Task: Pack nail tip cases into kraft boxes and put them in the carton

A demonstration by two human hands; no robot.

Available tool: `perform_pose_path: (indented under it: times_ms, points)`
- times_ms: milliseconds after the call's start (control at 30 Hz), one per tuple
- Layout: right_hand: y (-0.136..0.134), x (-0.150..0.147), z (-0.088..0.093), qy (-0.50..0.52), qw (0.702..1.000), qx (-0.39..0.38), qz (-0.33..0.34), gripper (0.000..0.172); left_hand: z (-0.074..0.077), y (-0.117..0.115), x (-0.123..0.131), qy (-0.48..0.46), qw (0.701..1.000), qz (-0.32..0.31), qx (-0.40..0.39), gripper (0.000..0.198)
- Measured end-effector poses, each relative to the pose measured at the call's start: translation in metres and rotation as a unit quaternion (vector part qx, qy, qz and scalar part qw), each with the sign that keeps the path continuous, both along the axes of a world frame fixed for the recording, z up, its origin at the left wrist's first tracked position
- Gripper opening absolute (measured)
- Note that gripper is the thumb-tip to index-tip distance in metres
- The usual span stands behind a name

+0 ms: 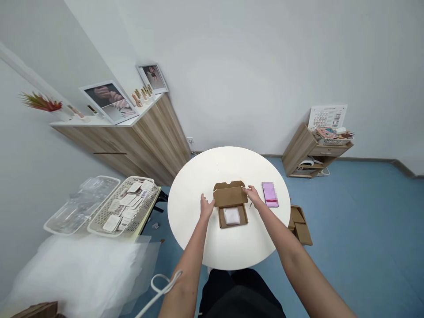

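A small brown cardboard box (pixel 233 226) stands on the round white table, its lid (pixel 228 194) raised and tilted back. Inside lies a white wrapped packet (pixel 232 216). At the lid's left edge is my left hand (pixel 206 207), thumb against the cardboard and fingers spread apart. My right hand (pixel 253 194) meets the lid's right edge, its fingertips closed on the side flap. To the right of that hand lies a phone (pixel 270 194) with a purple screen.
Left of the round table (pixel 228 251) are a white basket of cards (pixel 129 207), a tray of clear plastic cases (pixel 82 205) and white sheets (pixel 82 269). An open carton (pixel 300 225) sits on the floor at right. Wooden cabinets (pixel 159 137) stand behind. A white cable (pixel 162 289) hangs near my left forearm.
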State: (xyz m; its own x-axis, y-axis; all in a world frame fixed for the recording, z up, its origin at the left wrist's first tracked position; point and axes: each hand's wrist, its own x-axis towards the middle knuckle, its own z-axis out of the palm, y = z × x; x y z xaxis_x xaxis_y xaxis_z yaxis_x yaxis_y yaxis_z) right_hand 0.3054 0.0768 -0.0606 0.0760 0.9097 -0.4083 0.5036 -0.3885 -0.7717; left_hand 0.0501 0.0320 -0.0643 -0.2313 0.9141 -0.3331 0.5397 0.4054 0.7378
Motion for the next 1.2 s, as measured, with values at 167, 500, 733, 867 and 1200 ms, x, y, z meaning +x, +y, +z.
perform_pose_path:
  times_ms: [167, 500, 733, 867, 1200]
  points:
    - [0.002, -0.008, 0.026, 0.027, 0.999, -0.003, 0.017, 0.053, 0.014, 0.023, -0.005, -0.047, 0.997, -0.065, -0.001, 0.047]
    - [-0.068, 0.001, 0.015, -0.116, 0.969, 0.149, 0.161, 0.038, 0.005, -0.036, 0.011, 0.037, 0.975, -0.165, 0.145, 0.043]
    - [-0.135, 0.002, -0.03, -0.171, 0.954, 0.152, 0.193, 0.075, -0.042, -0.097, 0.006, 0.076, 0.965, -0.215, 0.13, 0.068]
    - [-0.163, -0.008, -0.057, -0.197, 0.954, 0.143, 0.177, 0.086, -0.062, -0.122, 0.008, 0.067, 0.966, -0.213, 0.128, 0.077]
    - [-0.187, -0.019, -0.095, -0.048, 0.986, 0.102, 0.126, 0.084, -0.078, -0.143, 0.02, -0.067, 0.981, -0.162, 0.083, 0.068]
